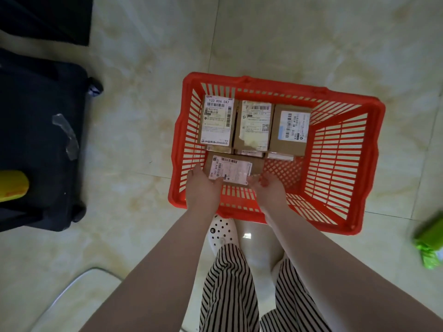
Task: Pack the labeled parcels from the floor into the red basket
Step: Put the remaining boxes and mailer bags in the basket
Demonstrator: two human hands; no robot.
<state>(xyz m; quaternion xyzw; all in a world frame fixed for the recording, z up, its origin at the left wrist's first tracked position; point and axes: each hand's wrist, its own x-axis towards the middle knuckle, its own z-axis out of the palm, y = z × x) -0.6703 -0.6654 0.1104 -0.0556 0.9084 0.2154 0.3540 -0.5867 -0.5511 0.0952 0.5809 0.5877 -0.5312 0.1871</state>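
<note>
A red basket [340, 149] stands on the tiled floor. Along its far side lie three labeled cardboard parcels: left [217, 122], middle [255, 127] and right [291, 130], stacked on others below. A fourth labeled parcel [231, 170] sits at the near left of the basket. My left hand [202, 188] grips its left end and my right hand [269, 190] holds its right end, fingers curled at the edge. Both hands reach over the near rim.
A dark suitcase [40, 140] with a piece of tape lies on the left, a yellow item [13, 185] beside it. A green packet [429, 243] lies at the right edge. My white clog [221, 233] and striped trousers are just below the basket.
</note>
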